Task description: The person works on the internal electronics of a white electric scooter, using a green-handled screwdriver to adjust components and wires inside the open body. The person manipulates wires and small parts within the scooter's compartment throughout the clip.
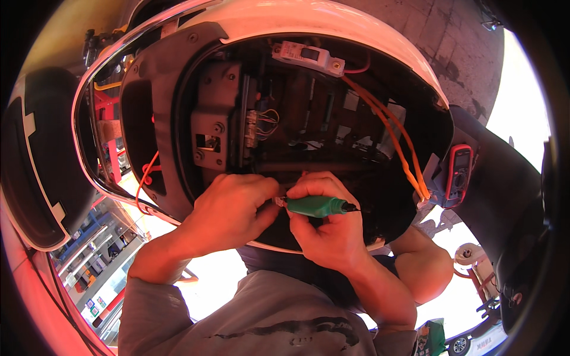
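Observation:
My left hand [228, 204] is closed in a pinch at the near edge of the open dark compartment [309, 163] of a white-shelled vehicle body. At its fingertips is a small pale piece [279, 202], too small to name. Held in my right hand [332, 237] is a green tool with black ends [316, 206], lying roughly level. The tool's left end meets the small piece between my hands. Behind my left hand, a connector block with thin wires [252, 127] is fixed beside a metal bracket [217, 130].
A white circuit breaker [309, 57] lies at the compartment's far rim, with orange cables [395, 130] running right. A red-framed multimeter [459, 173] rests beyond the right rim. An orange wire [145, 178] loops at the left. The white shell [332, 18] curves around the far side.

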Tool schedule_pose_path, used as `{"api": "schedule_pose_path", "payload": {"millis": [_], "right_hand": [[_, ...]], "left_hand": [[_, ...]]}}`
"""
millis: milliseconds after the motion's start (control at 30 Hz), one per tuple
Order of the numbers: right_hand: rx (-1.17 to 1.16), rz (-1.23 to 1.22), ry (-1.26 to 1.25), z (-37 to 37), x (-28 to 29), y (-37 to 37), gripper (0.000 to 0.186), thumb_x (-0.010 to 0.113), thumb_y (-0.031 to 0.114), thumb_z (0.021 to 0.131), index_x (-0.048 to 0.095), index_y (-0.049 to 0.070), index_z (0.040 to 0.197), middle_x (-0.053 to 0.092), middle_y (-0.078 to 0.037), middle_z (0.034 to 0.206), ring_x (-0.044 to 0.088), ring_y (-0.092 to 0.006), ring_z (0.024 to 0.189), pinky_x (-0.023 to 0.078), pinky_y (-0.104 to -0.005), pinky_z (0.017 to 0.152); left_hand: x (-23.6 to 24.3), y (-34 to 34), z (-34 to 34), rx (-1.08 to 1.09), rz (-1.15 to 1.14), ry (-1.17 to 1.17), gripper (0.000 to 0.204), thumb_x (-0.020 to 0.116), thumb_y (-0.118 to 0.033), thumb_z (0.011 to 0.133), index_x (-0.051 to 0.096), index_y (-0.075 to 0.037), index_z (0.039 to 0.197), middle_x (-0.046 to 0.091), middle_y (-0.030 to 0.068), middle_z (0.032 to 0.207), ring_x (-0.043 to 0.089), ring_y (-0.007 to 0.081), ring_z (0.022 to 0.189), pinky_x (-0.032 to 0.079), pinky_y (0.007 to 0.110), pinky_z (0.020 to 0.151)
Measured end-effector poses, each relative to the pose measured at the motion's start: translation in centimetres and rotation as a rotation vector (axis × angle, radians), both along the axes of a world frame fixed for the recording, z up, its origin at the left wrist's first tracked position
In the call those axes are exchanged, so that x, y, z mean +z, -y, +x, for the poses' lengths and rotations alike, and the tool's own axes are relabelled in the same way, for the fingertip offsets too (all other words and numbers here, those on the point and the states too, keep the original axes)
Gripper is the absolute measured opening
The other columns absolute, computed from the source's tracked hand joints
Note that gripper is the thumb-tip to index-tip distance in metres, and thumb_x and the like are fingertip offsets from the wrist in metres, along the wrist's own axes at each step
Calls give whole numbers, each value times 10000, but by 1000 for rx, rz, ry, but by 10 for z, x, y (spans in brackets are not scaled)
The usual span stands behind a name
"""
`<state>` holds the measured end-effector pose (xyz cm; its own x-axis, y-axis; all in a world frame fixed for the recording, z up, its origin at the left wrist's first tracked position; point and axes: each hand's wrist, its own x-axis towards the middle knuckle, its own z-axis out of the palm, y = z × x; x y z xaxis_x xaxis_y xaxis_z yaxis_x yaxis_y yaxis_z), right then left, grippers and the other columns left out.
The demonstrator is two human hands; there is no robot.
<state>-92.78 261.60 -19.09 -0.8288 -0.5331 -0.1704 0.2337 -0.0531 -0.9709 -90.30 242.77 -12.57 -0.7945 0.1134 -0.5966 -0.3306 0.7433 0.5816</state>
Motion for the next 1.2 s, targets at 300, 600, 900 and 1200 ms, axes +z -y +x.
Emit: {"api": "schedule_pose_path", "payload": {"millis": [300, 600, 900, 1200], "right_hand": [[-1, -4, -16, 0, 0, 0, 325, 681, -123, 742, 666, 38, 1024, 644, -115, 1016, 683, -251, 891, 546, -307, 772], [-6, -26, 56, -2, 2, -1, 291, 701, -142, 743, 655, 17, 982, 649, -119, 999, 663, -203, 914, 514, -345, 959], [4, -13, 15, -2, 2, -1, 300, 698, -141, 734, 658, 23, 983, 654, -118, 999, 669, -207, 901, 520, -346, 948], [4, -7, -12, -2, 2, 1, 306, 686, -145, 717, 664, 26, 970, 652, -116, 989, 670, -212, 862, 540, -341, 912]], "left_hand": [[-2, 0, 1, -16, -8, 3, 143, 735, -91, 818, 679, -26, 932, 701, 152, 846, 695, 387, 790, 560, 472, 666], [-2, 0, 1, 4, -9, 41, 151, 733, -99, 822, 680, -17, 938, 703, 159, 849, 701, 385, 804, 564, 471, 685], [-2, 1, 1, 11, 1, 32, 153, 733, -96, 816, 680, -12, 932, 706, 160, 845, 702, 383, 797, 565, 466, 680], [-3, 1, 1, 8, 7, 24, 156, 728, -85, 799, 674, -3, 920, 697, 172, 832, 696, 393, 792, 560, 476, 674]]}}
